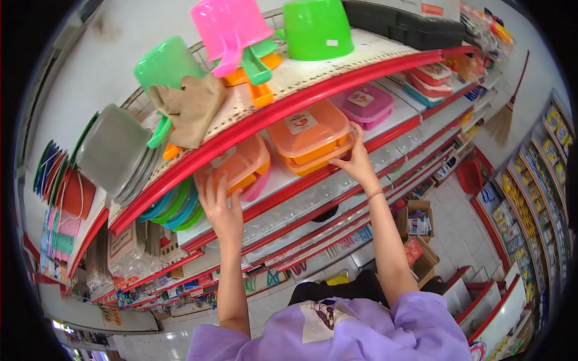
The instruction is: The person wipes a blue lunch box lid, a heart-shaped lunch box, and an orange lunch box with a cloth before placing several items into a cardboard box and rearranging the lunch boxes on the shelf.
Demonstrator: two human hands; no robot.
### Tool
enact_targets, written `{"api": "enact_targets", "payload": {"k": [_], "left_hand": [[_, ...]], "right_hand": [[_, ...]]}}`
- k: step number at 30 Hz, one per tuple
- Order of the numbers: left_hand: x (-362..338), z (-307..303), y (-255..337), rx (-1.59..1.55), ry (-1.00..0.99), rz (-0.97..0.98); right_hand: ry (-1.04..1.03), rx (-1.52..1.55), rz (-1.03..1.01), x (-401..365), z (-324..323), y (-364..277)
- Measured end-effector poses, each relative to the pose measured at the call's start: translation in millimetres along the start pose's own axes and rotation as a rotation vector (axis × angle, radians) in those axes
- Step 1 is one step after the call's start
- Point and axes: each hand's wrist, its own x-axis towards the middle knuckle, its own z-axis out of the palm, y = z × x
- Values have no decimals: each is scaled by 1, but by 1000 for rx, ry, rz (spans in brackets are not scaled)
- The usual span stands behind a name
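Note:
On the shelf below the top one stand two stacks of orange lidded plastic food containers. My left hand rests its spread fingers against the front of the left orange container, which sits above a pink one. My right hand grips the right front corner of the larger orange food container stack, thumb along its lower front edge and fingers up its side. A white label is on that lid. Just behind the right hand is a purple lidded container.
The red-edged top shelf holds a pink dipper, a green dipper, a brown glove and a black case. Teal and green bowls sit left. Cardboard boxes stand on the floor; a broom leans right.

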Motion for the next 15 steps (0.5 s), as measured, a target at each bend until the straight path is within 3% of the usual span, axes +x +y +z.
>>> {"api": "enact_targets", "payload": {"k": [3,15], "left_hand": [[10,0,18,-67,86,40],[58,56,99,-258,-42,212]], "right_hand": [[6,-56,63,-1,1,4],[93,-78,62,-10,14,-5]]}}
